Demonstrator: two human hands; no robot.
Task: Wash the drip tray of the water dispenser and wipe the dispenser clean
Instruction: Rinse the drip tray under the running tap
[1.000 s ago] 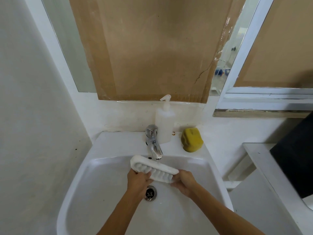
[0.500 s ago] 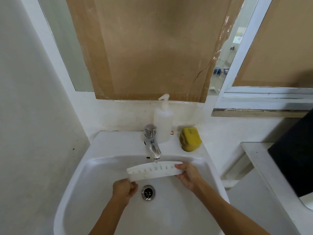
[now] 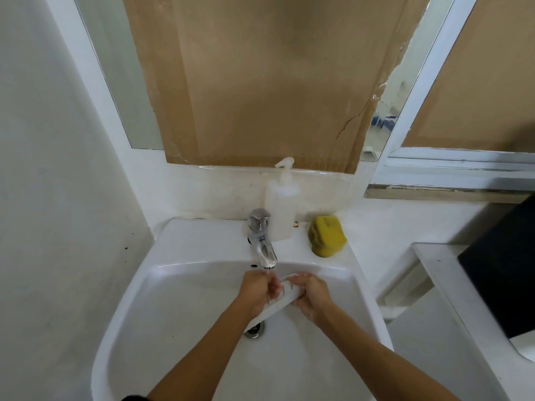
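We saw a yellow sponge [image 3: 327,236] near the sink's [image 3: 185,244] back right corner. A white pump bottle [image 3: 281,206] stood on the back edge, just beside the chrome tap [image 3: 261,237].

You find no text, label, brand, number or sign to read anywhere here. The pump bottle [image 3: 280,209] beyond your hands is plain white, with no printing on the side facing you. The tap [image 3: 261,237] just above your hands carries no legible mark. The cardboard [image 3: 269,79] farther beyond them shows bare brown board, and any marks on it are too faint to make out.
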